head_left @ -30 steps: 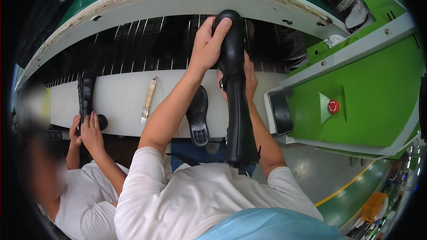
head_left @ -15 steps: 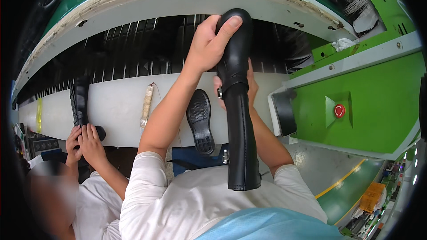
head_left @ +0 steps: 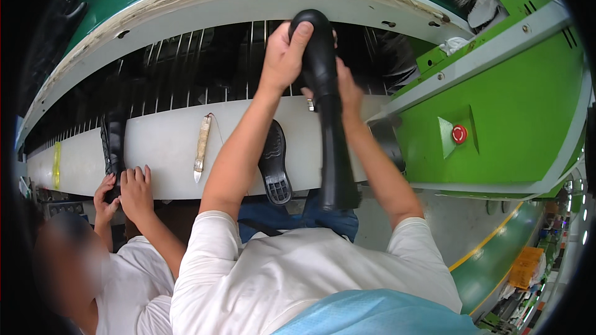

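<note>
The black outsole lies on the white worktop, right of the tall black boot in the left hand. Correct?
Wrong side: in the head view, the black outsole lies on the white worktop, left of the tall black boot in the left hand.

Tall black buckled boot point(head_left: 331, 111), toe farthest away

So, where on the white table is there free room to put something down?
Between the knife and the co-worker's boot, and from that boot to the yellow strip. Crowded: around the sole, held boot and left arm.
</note>
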### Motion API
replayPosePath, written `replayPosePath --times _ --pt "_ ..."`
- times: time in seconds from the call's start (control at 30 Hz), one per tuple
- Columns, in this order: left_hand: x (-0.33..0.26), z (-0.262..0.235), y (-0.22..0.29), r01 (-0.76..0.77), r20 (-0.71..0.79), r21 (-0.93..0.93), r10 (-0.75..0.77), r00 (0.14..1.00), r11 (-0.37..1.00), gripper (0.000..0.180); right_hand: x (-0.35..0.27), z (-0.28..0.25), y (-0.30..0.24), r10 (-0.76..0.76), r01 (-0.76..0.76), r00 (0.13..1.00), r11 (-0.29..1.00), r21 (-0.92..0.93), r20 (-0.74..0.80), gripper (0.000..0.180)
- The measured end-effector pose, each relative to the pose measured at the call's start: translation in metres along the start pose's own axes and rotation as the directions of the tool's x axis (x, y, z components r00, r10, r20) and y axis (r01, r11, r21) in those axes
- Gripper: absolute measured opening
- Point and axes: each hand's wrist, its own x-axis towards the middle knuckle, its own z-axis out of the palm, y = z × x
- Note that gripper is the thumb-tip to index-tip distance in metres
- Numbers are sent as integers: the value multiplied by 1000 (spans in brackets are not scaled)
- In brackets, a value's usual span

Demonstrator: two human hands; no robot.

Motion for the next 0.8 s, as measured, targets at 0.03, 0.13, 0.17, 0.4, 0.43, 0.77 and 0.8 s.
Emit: replayPosePath --times 0.03,0.13,0.17,0.4,0.43,0.77,0.8 --pt "1 -5 9 19 -3 129 -19 1000 991 53 -10 11 -15 105 -103 994 992 69 -16 102" --pt "10 -22 17 121 32 209 -131 991 970 53 -16 23 -58 267 -261 963 952 161 -21 92" --pt "10 -21 23 138 42 226 -151 988 964 55 -17 19 -59 278 -274 961 954 119 -11 93" --pt "-86 -65 15 380 -168 752 -400 901 539 72 -48 -72 -64 220 -222 975 973 57 33 58" --pt "-113 -69 15 318 -196 917 -424 884 239 71 -66 -81 -65 261 -263 964 964 46 45 53" --pt "-190 -70 -14 90 -79 922 -44 996 376 31 -160 -126 -108 504 -531 816 847 25 284 82" --pt "-190 -66 -16 218 -192 757 -109 975 616 27 -157 -125 -114 476 -503 836 864 34 273 83"
